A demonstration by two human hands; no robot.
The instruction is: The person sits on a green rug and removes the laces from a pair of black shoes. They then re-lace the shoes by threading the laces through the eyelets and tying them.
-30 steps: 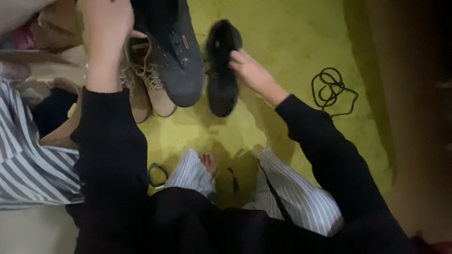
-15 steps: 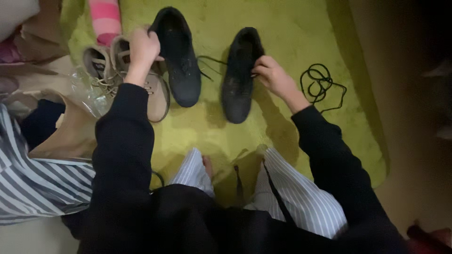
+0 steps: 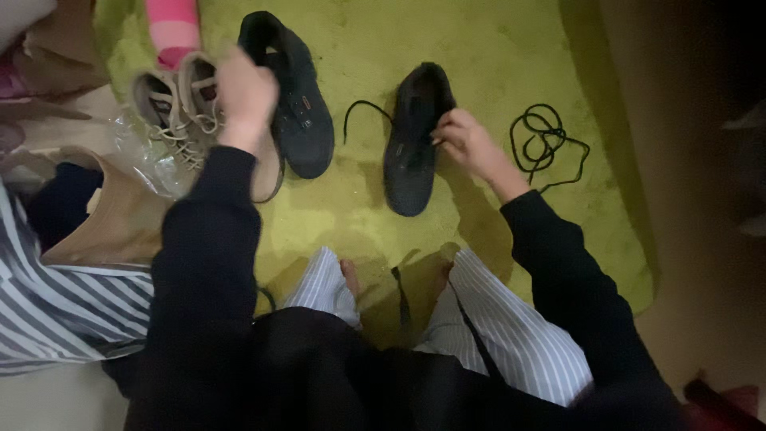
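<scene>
Green rug (image 3: 495,48): shoes mid, R edge free.

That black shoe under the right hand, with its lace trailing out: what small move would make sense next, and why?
Probably pinch the trailing lace and draw it clear of the black shoe. The right hand rests at the shoe's opening beside the eyelets, the lace hangs loose onto the green rug, and another lace lies coiled nearby. The left hand is over the other dark shoe.

left hand (image 3: 246,96) blurred; hides part of tan boots (image 3: 179,112)
</scene>
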